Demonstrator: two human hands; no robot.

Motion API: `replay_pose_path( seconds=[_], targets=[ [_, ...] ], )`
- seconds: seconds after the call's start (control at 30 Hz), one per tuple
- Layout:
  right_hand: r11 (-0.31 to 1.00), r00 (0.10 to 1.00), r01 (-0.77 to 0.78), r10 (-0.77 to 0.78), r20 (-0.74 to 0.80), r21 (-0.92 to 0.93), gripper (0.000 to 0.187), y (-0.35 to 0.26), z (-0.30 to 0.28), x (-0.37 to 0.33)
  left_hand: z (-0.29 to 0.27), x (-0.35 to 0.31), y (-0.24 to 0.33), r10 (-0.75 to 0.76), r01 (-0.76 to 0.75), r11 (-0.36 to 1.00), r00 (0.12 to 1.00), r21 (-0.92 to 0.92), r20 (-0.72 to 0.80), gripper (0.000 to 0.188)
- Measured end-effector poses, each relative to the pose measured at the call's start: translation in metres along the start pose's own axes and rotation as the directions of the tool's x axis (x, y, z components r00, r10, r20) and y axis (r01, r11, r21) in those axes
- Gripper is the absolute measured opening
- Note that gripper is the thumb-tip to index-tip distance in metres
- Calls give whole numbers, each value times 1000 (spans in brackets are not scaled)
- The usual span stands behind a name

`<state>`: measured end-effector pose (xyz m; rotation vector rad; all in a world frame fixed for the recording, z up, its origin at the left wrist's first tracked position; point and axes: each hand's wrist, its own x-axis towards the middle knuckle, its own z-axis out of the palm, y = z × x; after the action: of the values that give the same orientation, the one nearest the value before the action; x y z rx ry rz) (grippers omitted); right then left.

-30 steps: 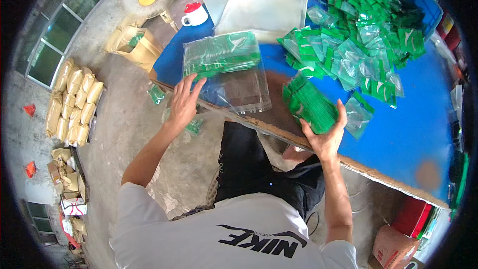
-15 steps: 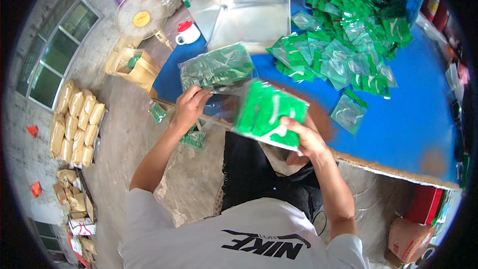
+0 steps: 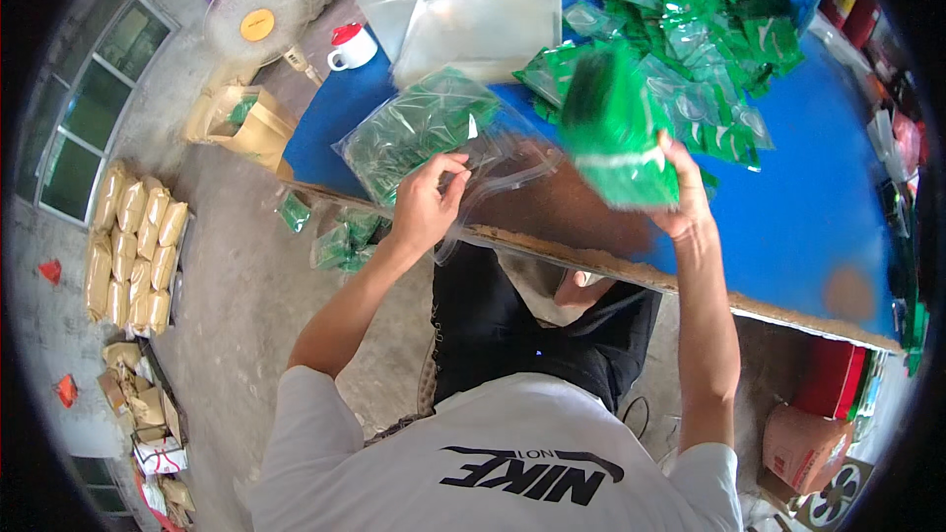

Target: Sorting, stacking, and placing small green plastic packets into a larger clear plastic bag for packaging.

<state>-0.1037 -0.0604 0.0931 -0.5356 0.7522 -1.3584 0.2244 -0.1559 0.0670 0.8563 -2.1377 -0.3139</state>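
My right hand (image 3: 689,195) grips a stack of green packets (image 3: 616,123), raised over the blue table and smeared by motion. Thumb and fingers pinch the stack at its right side. My left hand (image 3: 431,199) is closed on the rim of a large clear plastic bag (image 3: 394,143) near the table's front edge. Green packets show through the bag, which lies flat, with its mouth stretching right toward the stack. Behind the stack spreads a big heap of green and clear packets (image 3: 680,30), partly hidden by it.
A translucent bin (image 3: 478,25) and a white mug with red lid (image 3: 353,47) stand at the back of the blue table (image 3: 788,236). Filled bags (image 3: 345,241) lie on the floor by the table. Left are a fan (image 3: 258,25), a paper sack (image 3: 254,123) and stacked tan bags (image 3: 133,251).
The stack in my right hand has moved right and up, tilting away from the bag. My left hand has shifted right, and the bag's mouth is drawn out wider beside it.
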Motion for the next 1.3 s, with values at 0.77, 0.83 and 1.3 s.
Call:
replay_pose_path(
  seconds=[0.77, 0.83, 1.3],
  targets=[
    [914, 941, -325, 287, -180, -242, 34, 58, 64, 77, -14, 17, 5, -89, 59, 960, 991, -274, -97, 3],
    [987, 961, -94, 57, -271, -127, 34, 87, 76, 64, -12, 20, 8, -67, 40, 970, 992, -242, -105, 5],
    [945, 962, -223, 253, 105, -239, 69, 95, 96, 121, -15, 29, 47, -39, 1, 981, 979, -192, -198, 40]
  ],
)
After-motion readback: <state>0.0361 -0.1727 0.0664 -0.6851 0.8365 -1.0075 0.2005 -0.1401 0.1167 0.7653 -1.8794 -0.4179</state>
